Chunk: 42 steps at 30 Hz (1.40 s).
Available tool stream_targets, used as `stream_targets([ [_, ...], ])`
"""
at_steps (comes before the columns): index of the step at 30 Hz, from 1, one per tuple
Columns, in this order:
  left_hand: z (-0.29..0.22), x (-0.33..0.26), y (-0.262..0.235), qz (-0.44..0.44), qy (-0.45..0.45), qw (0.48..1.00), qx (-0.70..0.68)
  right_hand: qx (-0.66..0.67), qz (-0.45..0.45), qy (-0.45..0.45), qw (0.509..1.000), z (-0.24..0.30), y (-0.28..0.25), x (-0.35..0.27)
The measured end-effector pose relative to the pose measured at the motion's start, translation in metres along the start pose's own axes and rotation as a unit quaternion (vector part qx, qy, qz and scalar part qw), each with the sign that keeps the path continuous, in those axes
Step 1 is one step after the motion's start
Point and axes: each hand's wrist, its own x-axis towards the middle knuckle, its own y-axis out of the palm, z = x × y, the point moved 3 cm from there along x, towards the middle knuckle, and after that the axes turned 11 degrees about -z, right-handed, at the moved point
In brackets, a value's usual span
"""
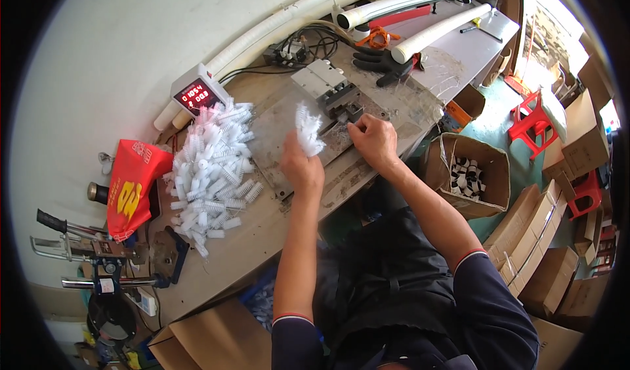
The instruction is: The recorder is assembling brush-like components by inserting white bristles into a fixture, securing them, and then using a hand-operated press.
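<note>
My left hand (302,168) is closed round a fluffy white bristle brush piece (308,130), or a small bunch of them, whose tips stick up above the fingers. My right hand (375,142) is curled with thumb and forefinger pinched, right beside the small metal fixture (346,104) of a bench machine (319,79). Whatever it may hold is hidden by the fingers. Left of my left hand, a large heap of white bristled cylinders (213,173) lies on the worktable (262,229).
A counter box with red digits (197,91) stands behind the heap, a red bag (134,186) left of it. Black gloves (382,63) and white pipes (420,39) lie farther back. An open carton (436,173) of black-and-white pieces stands right, near red stools (533,124).
</note>
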Motion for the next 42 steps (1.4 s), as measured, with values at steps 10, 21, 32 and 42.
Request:
stream_targets([
  [10,-0.010,-0.002,0.009,0.129,0.059,0.988,0.062,0.013,0.004,0.014,1.000,-0.003,-0.002,-0.001],
  [21,-0.025,-0.006,0.016,0.180,0.135,0.964,0.141,0.037,-0.002,0.008,0.999,-0.006,-0.003,-0.001],
  [32,-0.021,-0.009,0.008,0.145,0.095,0.957,0.231,0.129,-0.023,0.037,0.991,-0.011,-0.006,0.000],
  [42,-0.022,-0.025,-0.007,0.074,0.093,0.986,0.117,0.277,0.042,0.049,0.959,-0.015,-0.011,0.004],
])
